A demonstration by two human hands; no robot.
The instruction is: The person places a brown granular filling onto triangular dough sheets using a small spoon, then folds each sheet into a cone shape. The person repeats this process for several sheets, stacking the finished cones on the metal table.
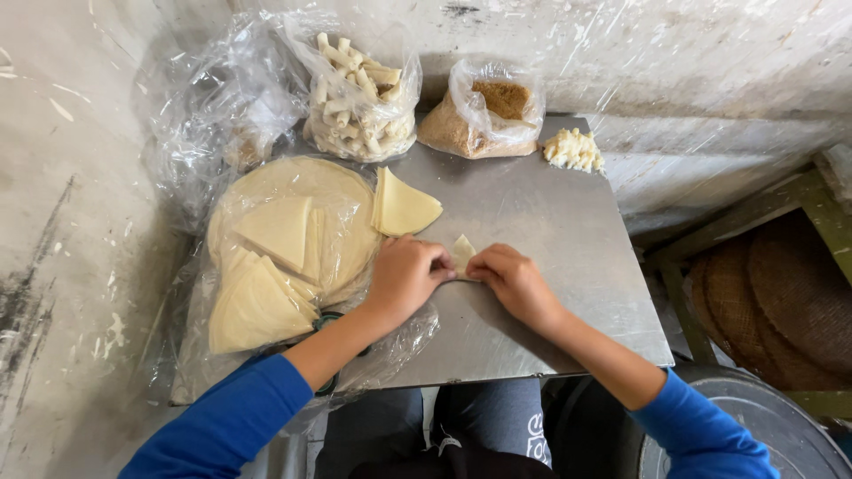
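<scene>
Left hand (404, 277) and right hand (515, 282) meet mid-sheet on the bare grey metal tabletop (550, 231), fingertips of both pinched shut on a small pale triangular dough piece (461, 251), pressed flat w/ its point sticking up, prob. to fold it, though the fingers hide the rest. Cut pale dough wedges (404, 208) and the plastic-covered round dough stack (293, 231) sit just left, within reach; clear bags of white sticks (359, 98) and brown crumbs (484, 120) stand at the back.
</scene>
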